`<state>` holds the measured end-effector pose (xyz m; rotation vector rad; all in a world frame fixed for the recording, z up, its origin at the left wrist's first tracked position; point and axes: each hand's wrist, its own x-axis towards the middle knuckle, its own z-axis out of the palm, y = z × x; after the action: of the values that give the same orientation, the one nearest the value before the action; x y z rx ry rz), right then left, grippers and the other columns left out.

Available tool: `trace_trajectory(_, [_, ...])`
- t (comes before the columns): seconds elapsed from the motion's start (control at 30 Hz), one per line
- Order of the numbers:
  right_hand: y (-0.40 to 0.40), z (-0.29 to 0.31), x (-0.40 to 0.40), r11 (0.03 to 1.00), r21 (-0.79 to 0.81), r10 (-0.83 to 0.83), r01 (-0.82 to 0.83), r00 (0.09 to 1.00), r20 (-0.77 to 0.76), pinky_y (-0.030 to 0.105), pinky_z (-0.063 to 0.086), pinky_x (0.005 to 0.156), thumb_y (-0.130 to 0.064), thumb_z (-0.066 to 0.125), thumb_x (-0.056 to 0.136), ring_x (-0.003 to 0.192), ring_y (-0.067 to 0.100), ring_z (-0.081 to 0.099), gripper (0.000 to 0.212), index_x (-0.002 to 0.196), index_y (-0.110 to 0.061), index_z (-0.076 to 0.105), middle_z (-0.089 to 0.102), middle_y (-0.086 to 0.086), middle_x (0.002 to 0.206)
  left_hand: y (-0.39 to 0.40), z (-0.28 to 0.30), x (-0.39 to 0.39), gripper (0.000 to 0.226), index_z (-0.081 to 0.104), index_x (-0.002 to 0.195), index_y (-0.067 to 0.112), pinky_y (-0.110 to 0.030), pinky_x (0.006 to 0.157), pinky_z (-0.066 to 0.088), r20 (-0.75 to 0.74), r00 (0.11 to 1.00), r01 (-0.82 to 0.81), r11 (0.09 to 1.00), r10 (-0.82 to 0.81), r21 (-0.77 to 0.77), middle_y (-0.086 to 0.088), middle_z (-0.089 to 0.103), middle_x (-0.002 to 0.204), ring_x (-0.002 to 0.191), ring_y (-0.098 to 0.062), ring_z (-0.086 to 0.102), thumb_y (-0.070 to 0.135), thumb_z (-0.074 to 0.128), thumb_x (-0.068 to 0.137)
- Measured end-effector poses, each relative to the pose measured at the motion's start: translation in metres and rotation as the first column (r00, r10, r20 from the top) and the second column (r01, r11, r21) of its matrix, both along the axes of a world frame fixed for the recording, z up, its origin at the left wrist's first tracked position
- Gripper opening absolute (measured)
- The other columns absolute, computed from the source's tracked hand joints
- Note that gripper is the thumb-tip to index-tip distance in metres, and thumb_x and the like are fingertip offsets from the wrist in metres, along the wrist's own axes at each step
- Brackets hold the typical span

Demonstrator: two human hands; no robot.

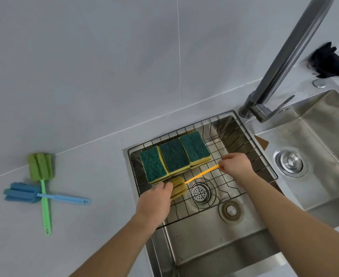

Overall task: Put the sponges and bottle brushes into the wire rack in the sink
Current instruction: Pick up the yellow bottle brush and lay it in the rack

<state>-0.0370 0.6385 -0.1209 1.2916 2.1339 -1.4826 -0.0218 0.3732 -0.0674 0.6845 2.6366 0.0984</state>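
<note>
A wire rack (250, 148) sits in the left basin of the steel sink (214, 242). Green-topped yellow sponges (173, 154) lie side by side in stacks at its back left. A yellow bottle brush (201, 175) lies across the rack in front of them. My left hand (156, 200) grips its foam head, and my right hand (236, 166) pinches the end of its handle. On the counter to the left lie a green bottle brush (42, 176) and a blue bottle brush (44, 194), crossed over each other.
A tall steel faucet (284, 62) rises behind the sink, between the two basins. The right basin (324, 136) has a round drain. A dark cloth (328, 62) lies at the back right. Grey tiled wall runs behind the counter.
</note>
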Motion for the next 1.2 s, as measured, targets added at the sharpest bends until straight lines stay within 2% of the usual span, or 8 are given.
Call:
trace_trajectory(0.27, [0.005, -0.005, -0.004, 0.969, 0.121, 0.211, -0.217, 0.976, 0.060, 0.037, 0.056, 0.087, -0.018, 0.079, 0.081, 0.094, 0.023, 0.065, 0.027, 0.106, -0.010, 0.073, 0.069, 0.006, 0.100, -0.005, -0.018, -0.009, 0.026, 0.051, 0.122, 0.018, -0.033, 0.078, 0.057, -0.023, 1.000, 0.000, 0.999, 0.001, 0.038, -0.002, 0.056, 0.120, 0.099, -0.021, 0.064, 0.012, 0.050, 0.096])
trace_trajectory(0.4, [0.004, -0.005, -0.008, 0.903, 0.203, 0.369, -0.378, 0.926, 0.079, 0.029, 0.046, 0.073, -0.021, 0.078, 0.083, 0.089, 0.019, 0.059, 0.026, 0.107, -0.011, 0.073, 0.064, 0.003, 0.097, -0.006, -0.023, -0.004, 0.030, 0.057, 0.119, 0.016, -0.032, 0.078, 0.058, -0.058, 0.997, 0.051, 0.995, -0.046, 0.081, -0.002, 0.055, 0.114, 0.100, -0.020, 0.062, 0.010, 0.058, 0.090])
trace_trajectory(0.5, [0.003, -0.004, -0.009, 0.864, 0.243, 0.429, -0.440, 0.898, 0.099, 0.024, 0.043, 0.065, -0.024, 0.075, 0.086, 0.085, 0.017, 0.058, 0.024, 0.107, -0.012, 0.073, 0.063, 0.002, 0.095, -0.004, -0.028, -0.002, 0.026, 0.067, 0.100, 0.017, -0.029, 0.064, 0.059, -0.047, 0.996, 0.083, 0.990, -0.078, 0.118, 0.001, 0.060, 0.095, 0.082, -0.016, 0.064, 0.009, 0.074, 0.076])
trace_trajectory(0.6, [0.003, -0.004, -0.007, 0.822, 0.288, 0.475, -0.492, 0.870, 0.129, 0.019, 0.041, 0.058, -0.026, 0.074, 0.088, 0.082, 0.014, 0.057, 0.024, 0.107, -0.013, 0.072, 0.061, 0.000, 0.095, -0.002, -0.031, 0.000, 0.021, 0.064, 0.107, 0.018, -0.031, 0.075, 0.059, 0.012, 0.996, 0.083, 0.990, -0.085, 0.117, 0.002, 0.060, 0.103, 0.092, -0.017, 0.063, 0.011, 0.062, 0.087])
trace_trajectory(0.7, [0.003, -0.006, -0.006, 0.769, 0.351, 0.519, -0.534, 0.842, 0.146, 0.022, 0.043, 0.068, -0.028, 0.072, 0.090, 0.088, 0.014, 0.056, 0.027, 0.111, -0.012, 0.071, 0.058, 0.000, 0.101, -0.002, -0.033, -0.001, 0.024, 0.060, 0.116, 0.019, -0.031, 0.084, 0.057, 0.001, 0.996, 0.083, 0.991, -0.084, 0.105, 0.002, 0.057, 0.113, 0.101, -0.016, 0.060, 0.014, 0.054, 0.093])
trace_trajectory(0.93, [0.002, -0.007, -0.004, 0.647, 0.421, 0.627, -0.635, 0.758, 0.180, 0.027, 0.048, 0.080, -0.029, 0.066, 0.093, 0.098, 0.020, 0.060, 0.028, 0.115, -0.013, 0.070, 0.063, 0.005, 0.115, -0.004, -0.030, 0.000, 0.027, 0.058, 0.121, 0.019, -0.030, 0.084, 0.057, -0.002, 0.999, 0.052, 0.993, -0.052, 0.105, 0.002, 0.056, 0.117, 0.105, -0.015, 0.059, 0.016, 0.053, 0.095])
trace_trajectory(1.1, [0.003, 0.002, -0.004, 0.632, 0.408, 0.638, -0.659, 0.741, 0.210, 0.025, 0.048, 0.076, -0.024, 0.062, 0.094, 0.090, 0.017, 0.058, 0.028, 0.119, -0.013, 0.069, 0.065, 0.005, 0.113, -0.003, -0.027, 0.002, 0.030, 0.057, 0.125, 0.019, -0.030, 0.088, 0.055, 0.012, 0.999, 0.036, 0.990, -0.038, 0.136, 0.003, 0.056, 0.120, 0.107, -0.016, 0.060, 0.028, 0.049, 0.097])
trace_trajectory(1.2, [0.003, 0.011, -0.001, 0.639, 0.382, 0.640, -0.667, 0.737, 0.216, 0.025, 0.048, 0.079, -0.025, 0.060, 0.095, 0.095, 0.019, 0.061, 0.034, 0.126, -0.015, 0.065, 0.064, 0.007, 0.125, -0.005, -0.022, 0.005, 0.032, 0.055, 0.126, 0.020, -0.029, 0.086, 0.055, 0.029, 0.999, 0.012, 0.988, -0.017, 0.155, 0.003, 0.057, 0.122, 0.106, -0.016, 0.062, 0.031, 0.047, 0.098])
